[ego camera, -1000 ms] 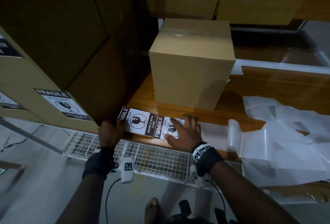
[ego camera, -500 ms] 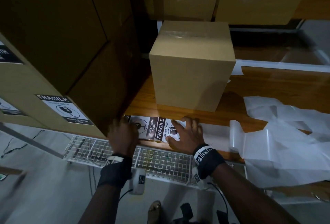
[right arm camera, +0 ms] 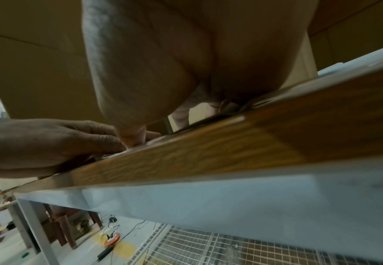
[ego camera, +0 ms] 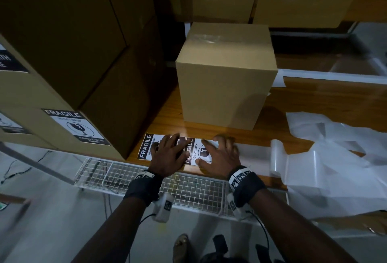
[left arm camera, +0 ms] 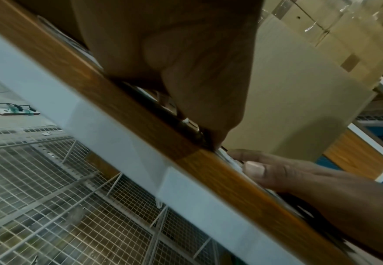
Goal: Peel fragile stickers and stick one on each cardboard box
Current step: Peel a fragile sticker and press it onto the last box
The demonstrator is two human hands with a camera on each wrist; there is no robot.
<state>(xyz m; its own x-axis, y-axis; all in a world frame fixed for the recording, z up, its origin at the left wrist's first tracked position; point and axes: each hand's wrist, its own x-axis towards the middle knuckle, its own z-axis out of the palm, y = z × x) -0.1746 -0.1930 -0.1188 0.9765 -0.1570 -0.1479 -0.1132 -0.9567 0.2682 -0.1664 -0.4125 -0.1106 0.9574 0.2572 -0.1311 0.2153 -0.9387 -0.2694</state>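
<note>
At the near table edge (ego camera: pixel 219 135), the left hand (ego camera: pixel 167 155) is lying flat with fingers spread on the fragile sticker strip (ego camera: pixel 146 145), the right hand (ego camera: pixel 219 155) is pressing the strip's right end likewise; an unlabelled cardboard box (ego camera: pixel 224 86) is standing just beyond, backing paper (ego camera: pixel 335 168) lying rightward.

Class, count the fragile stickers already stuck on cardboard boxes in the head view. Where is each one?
3, all on the stacked boxes at the left: one fully visible sticker on a box front, one cut off at the frame's upper left edge, one at the lower left edge. Others may be hidden.
</note>
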